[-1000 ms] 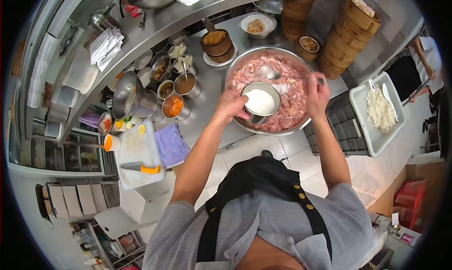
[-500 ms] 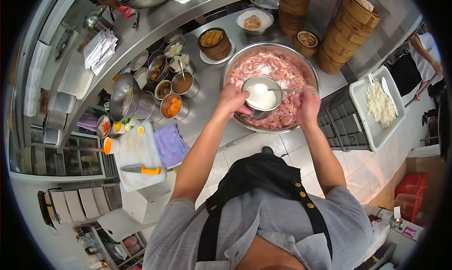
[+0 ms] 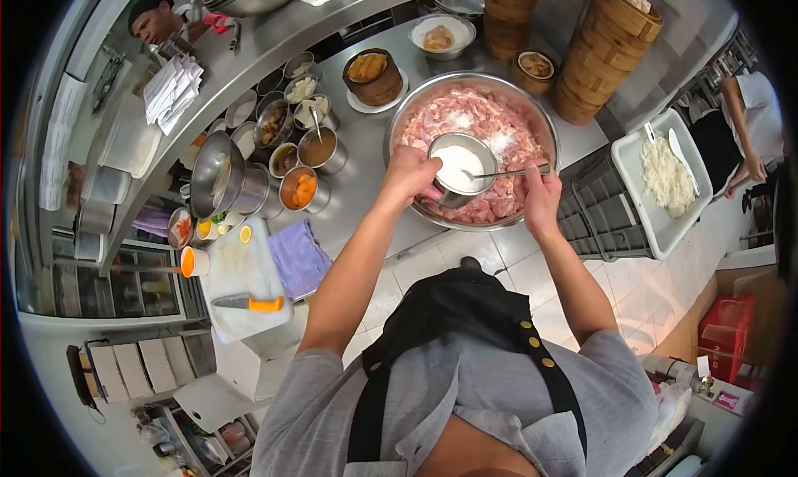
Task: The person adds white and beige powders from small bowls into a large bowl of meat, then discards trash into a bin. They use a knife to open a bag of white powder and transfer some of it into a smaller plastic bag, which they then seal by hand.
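My left hand grips the rim of a small metal container that holds white powder. My right hand is closed round the handle of a metal spoon, whose tip rests in the powder. Both hands are above a wide steel bowl filled with raw pink meat. Patches of white powder lie on the meat, two of them behind the container. The container covers part of the meat.
Left of the bowl stand several metal pots, one with orange pieces, and a steamer basket. A knife lies on a cutting board. Tall steamer stacks stand behind right. A white tray sits on crates. Two people are nearby.
The spoon has moved from above the meat into the container's powder, and my right hand has lowered slightly. More white powder shows on the meat at the right. My left hand stays nearly in place.
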The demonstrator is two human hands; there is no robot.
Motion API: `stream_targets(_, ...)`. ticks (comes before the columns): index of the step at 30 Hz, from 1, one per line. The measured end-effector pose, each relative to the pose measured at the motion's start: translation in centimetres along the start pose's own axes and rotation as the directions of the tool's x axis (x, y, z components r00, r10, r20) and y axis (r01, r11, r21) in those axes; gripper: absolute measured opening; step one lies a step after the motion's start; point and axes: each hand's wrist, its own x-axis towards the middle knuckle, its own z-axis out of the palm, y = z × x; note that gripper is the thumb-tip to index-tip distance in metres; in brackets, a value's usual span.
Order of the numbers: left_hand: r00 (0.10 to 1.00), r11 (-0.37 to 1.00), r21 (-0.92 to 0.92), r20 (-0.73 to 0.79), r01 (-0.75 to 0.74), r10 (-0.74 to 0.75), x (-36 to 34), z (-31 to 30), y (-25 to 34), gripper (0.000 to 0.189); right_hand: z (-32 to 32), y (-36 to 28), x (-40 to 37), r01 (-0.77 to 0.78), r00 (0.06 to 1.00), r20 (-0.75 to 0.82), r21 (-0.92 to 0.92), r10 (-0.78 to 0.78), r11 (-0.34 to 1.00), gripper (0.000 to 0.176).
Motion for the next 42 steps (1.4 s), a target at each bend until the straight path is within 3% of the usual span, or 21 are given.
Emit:
stream_targets(2, 0.999, 0.999, 0.032, 0.025, 0.025, -0.026, 0.1, -0.1, -0.1, 0.021, 0.8, 0.0, 0.2, -0.226, 0.936, -0.201, 0.284, 0.288, 0.932, 0.010)
stream_targets(6, 0.999, 1.000, -0.005, 0.028, 0.028, -0.028, 0.2, -0.4, -0.8, 0.020, -0.8, 0.1, 1.7, -0.184, 0.939, -0.207, 0.369, 0.273, 0.911, 0.011)
stream_targets(8, 0.999, 0.999, -0.017, 0.026, 0.029, -0.028, -0.2, -0.5, -0.8, 0.019, -2.0, -1.2, 2.9, -0.016, 0.968, -0.235, 0.307, 0.092, 0.951, 0.013)
stream_targets(9, 0.999, 0.999, -0.028, 0.022, 0.030, -0.029, -0.4, -0.6, -0.8, 0.019, -2.9, -1.7, 3.2, -0.016, 0.967, -0.236, 0.308, 0.092, 0.951, 0.013)
stream_targets(10, 0.999, 0.999, -0.028, 0.022, 0.030, -0.030, -0.4, -0.8, -0.9, 0.019, -3.7, -2.2, 3.4, 0.186, 0.956, -0.227, -0.021, -0.185, 0.982, 0.014)
stream_targets(11, 0.999, 0.999, 0.001, 0.026, 0.034, -0.034, -0.4, -1.0, -0.9, 0.019, -4.1, -2.7, 3.5, 0.377, 0.890, -0.127, -0.335, -0.437, 0.864, 0.015)
stream_targets(12, 0.999, 0.999, 0.030, 0.028, 0.039, -0.040, -0.5, -1.1, -1.0, 0.019, -3.8, -3.2, 3.1, 0.377, 0.891, -0.124, -0.333, -0.437, 0.864, 0.015)
stream_targets(15, 0.997, 0.997, 0.046, 0.035, 0.061, -0.063, -1.1, -1.0, -0.2, 0.019, -2.4, -3.3, 0.8, 0.472, 0.881, 0.190, -0.432, -0.434, 0.768, 0.019)
stream_targets(16, 0.997, 0.997, 0.046, 0.037, 0.061, -0.063, -1.0, -0.8, -0.1, 0.019, -2.0, -2.8, 0.7, 0.472, 0.881, 0.189, -0.434, -0.434, 0.768, 0.019)
stream_targets(18, 0.999, 1.000, 0.024, -0.034, 0.004, -0.003, -1.0, -0.3, 0.0, 0.020, -1.0, -1.5, 0.3, 0.219, 0.974, 0.131, -0.320, -0.186, 0.922, 0.019)
stream_targets(19, 0.999, 1.000, 0.024, -0.039, 0.000, 0.001, -0.8, -0.4, 0.1, 0.020, -0.6, -0.7, 0.3, 0.026, 0.998, 0.054, -0.143, -0.018, 0.989, 0.018)
stream_targets(20, 1.000, 0.999, 0.048, -0.025, 0.002, 0.000, -0.6, -0.4, -0.1, 0.020, -0.1, -0.1, 0.3, 0.027, 0.998, 0.057, -0.141, -0.020, 0.990, 0.018)
stream_targets(22, 1.000, 0.997, 0.072, -0.009, 0.003, -0.003, -0.3, -0.4, -0.5, 0.019, 0.5, 0.4, 0.5, -0.214, 0.969, -0.077, 0.206, 0.234, 0.955, 0.017)
stream_targets(26, 1.000, 0.999, -0.031, -0.009, 0.025, -0.025, -0.7, -1.3, -0.7, 0.021, 1.0, 0.0, 2.0, -0.224, 0.937, -0.187, 0.331, 0.297, 0.917, 0.014)
stream_targets(30, 0.997, 0.995, -0.060, 0.021, 0.079, -0.078, -1.2, -2.0, -0.9, 0.023, -0.2, -1.4, 4.7, -0.085, 0.979, -0.142, 0.372, 0.148, 0.924, 0.014)
stream_targets(32, 0.996, 0.995, -0.066, 0.032, 0.079, -0.077, -1.6, -2.0, -1.0, 0.023, -0.3, -2.0, 5.2, 0.295, 0.951, -0.104, 0.006, -0.292, 0.956, 0.015)
stream_targets(34, 0.996, 0.994, -0.078, 0.037, 0.080, -0.077, -1.7, -2.2, -1.0, 0.023, -0.3, -1.9, 4.1, 0.336, 0.941, -0.016, -0.048, -0.337, 0.941, 0.016)
stream_targets(36, 0.996, 0.991, -0.106, 0.057, 0.076, -0.071, -1.7, -2.0, -1.0, 0.025, 0.1, -0.4, 2.7, 0.535, 0.838, 0.270, -0.233, -0.474, 0.812, 0.016)
stream_targets(37, 0.996, 0.991, -0.109, 0.059, 0.079, -0.073, -1.8, -1.8, -0.8, 0.025, 0.4, 0.4, 2.0, 0.533, 0.839, 0.271, -0.236, -0.471, 0.813, 0.016)
stream_targets(40, 0.996, 0.989, -0.129, 0.051, 0.073, -0.066, -1.9, -1.8, -0.2, 0.025, 1.9, 1.4, 0.5, 0.363, 0.910, 0.267, -0.147, -0.316, 0.920, 0.016)
stream_targets(42, 0.998, 0.994, -0.088, 0.034, 0.064, -0.062, -1.8, -2.0, -0.3, 0.025, 2.5, 1.1, 0.0, -0.089, 0.991, 0.111, 0.163, 0.071, 0.983, 0.015)
